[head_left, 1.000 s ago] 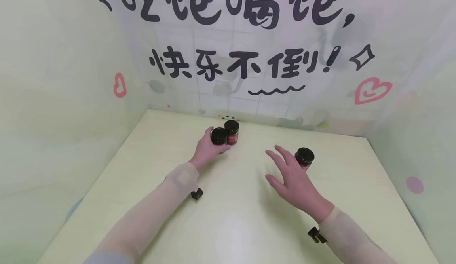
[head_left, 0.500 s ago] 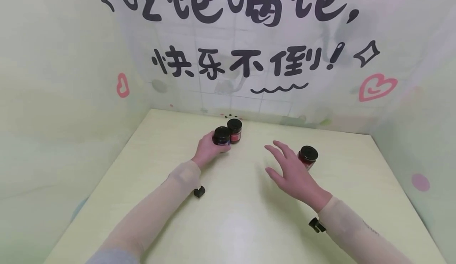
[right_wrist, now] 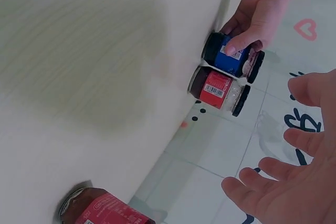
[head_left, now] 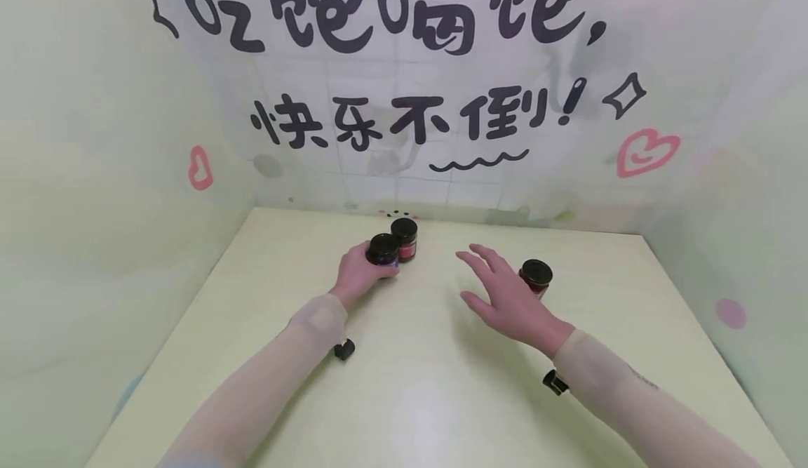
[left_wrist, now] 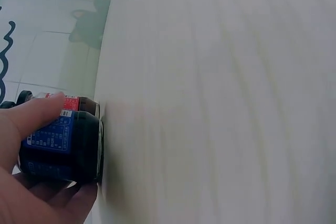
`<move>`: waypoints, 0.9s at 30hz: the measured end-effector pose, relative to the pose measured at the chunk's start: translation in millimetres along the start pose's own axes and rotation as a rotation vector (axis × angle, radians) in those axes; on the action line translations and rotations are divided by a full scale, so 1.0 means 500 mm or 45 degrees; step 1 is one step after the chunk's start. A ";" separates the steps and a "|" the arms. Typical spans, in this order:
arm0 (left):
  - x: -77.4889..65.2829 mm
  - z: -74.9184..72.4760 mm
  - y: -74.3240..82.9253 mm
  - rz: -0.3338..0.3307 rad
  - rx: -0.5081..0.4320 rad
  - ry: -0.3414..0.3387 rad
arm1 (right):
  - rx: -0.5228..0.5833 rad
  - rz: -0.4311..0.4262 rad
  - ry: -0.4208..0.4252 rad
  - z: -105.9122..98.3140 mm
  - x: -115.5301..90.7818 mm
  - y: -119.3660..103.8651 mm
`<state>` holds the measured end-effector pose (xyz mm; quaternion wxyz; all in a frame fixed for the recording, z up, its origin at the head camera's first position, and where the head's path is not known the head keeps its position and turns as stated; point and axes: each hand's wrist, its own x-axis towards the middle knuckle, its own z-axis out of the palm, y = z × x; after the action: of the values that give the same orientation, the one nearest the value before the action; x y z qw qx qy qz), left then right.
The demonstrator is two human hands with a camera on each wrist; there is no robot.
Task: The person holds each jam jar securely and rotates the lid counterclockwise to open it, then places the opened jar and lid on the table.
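My left hand [head_left: 361, 270] grips a glass jar with a blue label and black lid [left_wrist: 50, 142], thumb on one side and fingers around the other. The jar stands upright on the table, close beside a red-labelled jar [right_wrist: 214, 88] with a black lid; the right wrist view shows both side by side. My right hand [head_left: 508, 299] hovers over the table with fingers spread and holds nothing. Just beyond it stands another red-labelled jar [head_left: 536, 275], its lower part partly hidden by the hand.
The pale table [head_left: 416, 384] is bounded by a back wall [head_left: 353, 180] with large black lettering, and by side walls left and right. A black clip [head_left: 344, 349] sits at the left wrist and another black clip [head_left: 555, 382] at the right wrist.
The head view has shifted slightly. My left hand stays around the blue-labelled jar, which shows little movement against the red-labelled one. The right hand keeps its spread pose.
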<state>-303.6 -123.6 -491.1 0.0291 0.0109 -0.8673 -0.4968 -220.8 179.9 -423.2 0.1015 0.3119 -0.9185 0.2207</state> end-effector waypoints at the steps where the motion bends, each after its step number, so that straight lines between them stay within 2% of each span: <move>1: -0.002 -0.001 -0.002 -0.006 0.006 0.008 | 0.006 -0.004 -0.004 0.001 0.003 0.000; 9: -0.016 -0.006 -0.003 0.001 0.058 0.055 | -0.003 -0.026 -0.001 0.000 0.026 0.003; 18: -0.020 -0.009 0.015 0.047 0.045 0.059 | -0.005 -0.028 -0.005 -0.016 0.047 0.014; 27: -0.041 -0.022 0.039 0.050 0.034 0.048 | -0.012 -0.041 0.004 -0.038 0.076 0.009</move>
<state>-282.2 -122.0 -469.4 0.0552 0.0037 -0.8732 -0.4842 -252.6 171.9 -395.6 0.1081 0.3259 -0.9142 0.2151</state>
